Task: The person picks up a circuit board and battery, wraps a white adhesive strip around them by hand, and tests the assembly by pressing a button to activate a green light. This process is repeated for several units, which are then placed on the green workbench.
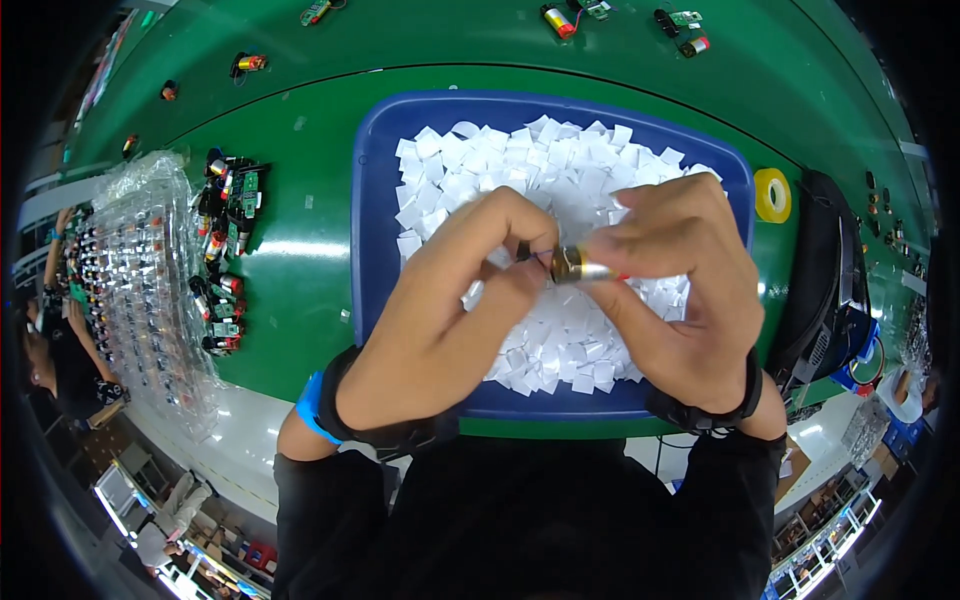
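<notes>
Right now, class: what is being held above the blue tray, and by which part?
A small silver cylindrical battery cell. The right hand pinches its right end; the left hand fingertips grip the left end, where thin wires emerge.

Green tabletop [300, 250]. Left side: clear plastic blister tray [150, 280] w/ rows of small parts, partly wrapped in film. Just beside it, loose cluster of small circuit boards and cylindrical cells [225, 250]. Far edge: more small cells w/ boards [575, 15], scattered, well apart. Right: yellow tape roll [772, 195] lying flat, next to black bag [830, 290]. Another person [55, 350] at far left, partly cut off.
</notes>
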Demonstrator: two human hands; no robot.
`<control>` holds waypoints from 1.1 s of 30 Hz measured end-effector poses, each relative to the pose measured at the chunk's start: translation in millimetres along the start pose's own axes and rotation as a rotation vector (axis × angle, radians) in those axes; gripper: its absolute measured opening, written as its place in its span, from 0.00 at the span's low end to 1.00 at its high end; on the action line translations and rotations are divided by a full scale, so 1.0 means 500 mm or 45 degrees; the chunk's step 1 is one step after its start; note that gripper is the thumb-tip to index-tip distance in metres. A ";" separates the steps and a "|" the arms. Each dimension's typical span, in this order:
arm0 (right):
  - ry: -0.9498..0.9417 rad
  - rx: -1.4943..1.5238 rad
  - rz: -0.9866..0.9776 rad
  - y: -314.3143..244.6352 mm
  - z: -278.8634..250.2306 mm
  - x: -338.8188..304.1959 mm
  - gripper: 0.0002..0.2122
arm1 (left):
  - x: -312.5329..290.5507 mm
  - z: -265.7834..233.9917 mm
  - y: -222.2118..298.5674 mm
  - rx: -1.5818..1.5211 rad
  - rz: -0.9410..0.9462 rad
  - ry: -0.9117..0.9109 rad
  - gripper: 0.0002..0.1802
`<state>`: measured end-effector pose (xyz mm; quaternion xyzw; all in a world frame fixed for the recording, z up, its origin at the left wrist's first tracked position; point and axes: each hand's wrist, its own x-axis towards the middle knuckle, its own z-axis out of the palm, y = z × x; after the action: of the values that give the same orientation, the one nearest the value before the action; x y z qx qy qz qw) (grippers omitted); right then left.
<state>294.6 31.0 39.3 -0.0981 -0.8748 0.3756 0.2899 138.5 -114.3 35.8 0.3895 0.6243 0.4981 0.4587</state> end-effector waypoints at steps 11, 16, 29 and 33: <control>-0.126 0.017 -0.150 -0.004 -0.002 0.013 0.14 | 0.014 -0.027 -0.007 -0.981 -0.314 -0.228 0.19; -0.205 -0.026 -0.226 -0.003 -0.006 0.023 0.12 | 0.014 -0.022 0.006 -0.915 -0.384 -0.082 0.20; -0.169 -0.136 -0.281 -0.008 -0.009 0.021 0.10 | 0.008 -0.009 -0.003 -0.676 -0.243 -0.096 0.14; -0.155 -0.300 -0.320 -0.017 -0.003 0.018 0.09 | 0.006 -0.006 -0.001 -0.350 -0.195 -0.094 0.15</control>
<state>288.6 29.2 49.9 0.0017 -0.9340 0.2366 0.2677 135.1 -112.5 35.2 0.2923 0.5608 0.5279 0.5669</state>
